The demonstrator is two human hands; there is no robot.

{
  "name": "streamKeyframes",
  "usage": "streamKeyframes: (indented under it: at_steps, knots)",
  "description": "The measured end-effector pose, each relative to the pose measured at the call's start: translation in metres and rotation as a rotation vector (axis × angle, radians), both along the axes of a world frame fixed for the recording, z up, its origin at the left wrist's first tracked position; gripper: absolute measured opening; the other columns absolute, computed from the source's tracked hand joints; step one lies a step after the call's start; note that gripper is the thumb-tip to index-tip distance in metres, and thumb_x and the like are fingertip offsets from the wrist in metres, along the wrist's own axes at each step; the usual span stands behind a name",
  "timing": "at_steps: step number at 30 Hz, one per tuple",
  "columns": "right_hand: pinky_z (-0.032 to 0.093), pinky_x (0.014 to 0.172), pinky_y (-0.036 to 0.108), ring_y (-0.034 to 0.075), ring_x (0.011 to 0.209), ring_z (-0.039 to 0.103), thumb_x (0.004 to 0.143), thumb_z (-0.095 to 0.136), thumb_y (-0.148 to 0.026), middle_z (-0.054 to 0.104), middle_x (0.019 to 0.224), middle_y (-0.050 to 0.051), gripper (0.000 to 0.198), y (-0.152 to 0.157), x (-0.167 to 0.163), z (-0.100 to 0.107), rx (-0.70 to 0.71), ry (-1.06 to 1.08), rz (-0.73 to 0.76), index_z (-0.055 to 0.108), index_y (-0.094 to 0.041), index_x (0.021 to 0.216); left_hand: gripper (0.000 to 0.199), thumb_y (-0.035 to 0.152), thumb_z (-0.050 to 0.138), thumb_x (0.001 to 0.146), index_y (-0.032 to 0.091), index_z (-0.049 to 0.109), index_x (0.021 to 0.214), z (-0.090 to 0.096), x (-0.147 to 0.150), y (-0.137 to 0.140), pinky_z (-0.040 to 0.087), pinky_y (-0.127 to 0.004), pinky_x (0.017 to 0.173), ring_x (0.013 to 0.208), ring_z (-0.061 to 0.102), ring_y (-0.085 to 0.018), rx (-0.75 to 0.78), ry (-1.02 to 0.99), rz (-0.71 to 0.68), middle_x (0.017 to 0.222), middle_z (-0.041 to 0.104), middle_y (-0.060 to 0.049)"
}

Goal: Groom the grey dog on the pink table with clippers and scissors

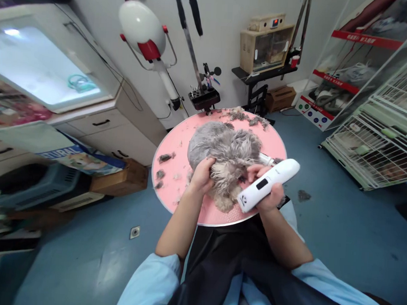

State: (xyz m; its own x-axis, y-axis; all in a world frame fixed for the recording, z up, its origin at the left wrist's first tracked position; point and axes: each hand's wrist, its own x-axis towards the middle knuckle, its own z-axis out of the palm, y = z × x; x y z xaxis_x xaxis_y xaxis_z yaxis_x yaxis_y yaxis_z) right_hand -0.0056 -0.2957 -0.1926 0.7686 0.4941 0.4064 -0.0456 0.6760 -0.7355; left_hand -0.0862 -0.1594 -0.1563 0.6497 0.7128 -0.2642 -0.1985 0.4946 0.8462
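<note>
A grey, shaggy dog (209, 141) is on a round pink grooming table (174, 187); the fur on its back is short, while its head is long-haired. My left hand (203, 176) grips the dog's fur at the near side of the head, thumb on top. In my right hand (271, 197) is a white hair clipper (270, 183) with a small dark display, lying across the palm. Some fingers of that hand reach to the fur by the dog's face. Behind the clipper, a second white tool (266, 159) shows in part.
Cut fur tufts (238, 114) lie along the table's far edge and more tufts (165, 158) on its left. A black tool tray (204, 98) on a post and a white dryer (142, 26) stand behind. Wire cages (388, 139) are at right.
</note>
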Motion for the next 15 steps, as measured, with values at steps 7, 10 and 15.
streamKeyframes:
  at_steps: [7, 10, 15]
  knots:
    - [0.054, 0.095, 0.045, 0.03, 0.11, 0.064, 0.071, 0.052, -0.081, 0.07, 0.106, 0.009, 0.057, 0.019, 0.021, 0.024, -0.153, -0.184, 0.175, 0.059, -0.024, 0.072, 0.013, 0.025, 0.064, 0.065, 0.017, 0.06, 0.076, -0.002, 0.002, 0.002, 0.053, -0.029, 0.072, 0.074, 0.064, -0.017, 0.149, 0.003, 0.048, 0.065, 0.062, 0.003]
    - [0.058, 0.086, 0.04, 0.024, 0.097, 0.068, 0.084, 0.038, -0.077, 0.069, 0.099, 0.006, 0.055, 0.028, 0.029, 0.028, -0.022, -0.034, -0.191, 0.056, -0.026, 0.079, 0.009, 0.022, 0.063, 0.066, 0.018, 0.057, 0.072, 0.001, 0.004, 0.005, 0.053, -0.029, 0.073, 0.075, 0.065, -0.017, 0.157, 0.005, 0.056, 0.062, 0.058, 0.004]
    - [0.058, 0.061, 0.033, 0.021, 0.079, 0.071, 0.088, 0.047, -0.069, 0.072, 0.104, 0.005, 0.046, -0.003, 0.009, -0.007, -0.073, 0.028, -0.139, 0.05, -0.029, 0.11, 0.007, 0.022, 0.062, 0.071, 0.019, 0.055, 0.071, 0.006, 0.005, 0.011, 0.054, -0.03, 0.075, 0.078, 0.065, -0.018, 0.129, 0.028, 0.057, 0.059, 0.054, 0.004]
